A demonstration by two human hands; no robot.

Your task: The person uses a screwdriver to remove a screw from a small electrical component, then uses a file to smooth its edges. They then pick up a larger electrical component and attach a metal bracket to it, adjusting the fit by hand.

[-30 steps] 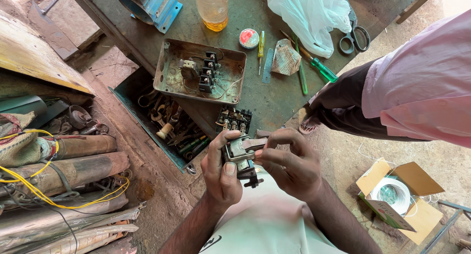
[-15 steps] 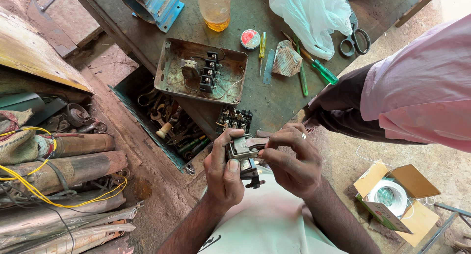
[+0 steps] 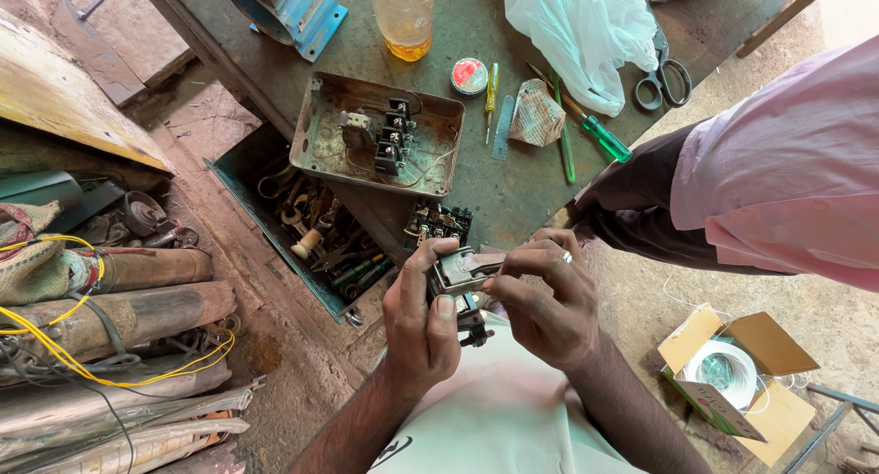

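Two hands, left hand (image 3: 417,323) and right hand (image 3: 545,305), grip a boxy grey metal switch block (image 3: 464,274).

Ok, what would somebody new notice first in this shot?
Probably the two hands at bottom centre: the left hand and right hand together hold a small grey electrical part. Above them, on the green workbench, sits an open metal box with black terminal blocks. At right stands another person in a pink shirt.

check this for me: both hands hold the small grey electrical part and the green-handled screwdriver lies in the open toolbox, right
Not quite. The head view shows the green-handled screwdriver lying on the workbench, not in the toolbox. The left hand and right hand do hold the grey electrical part.
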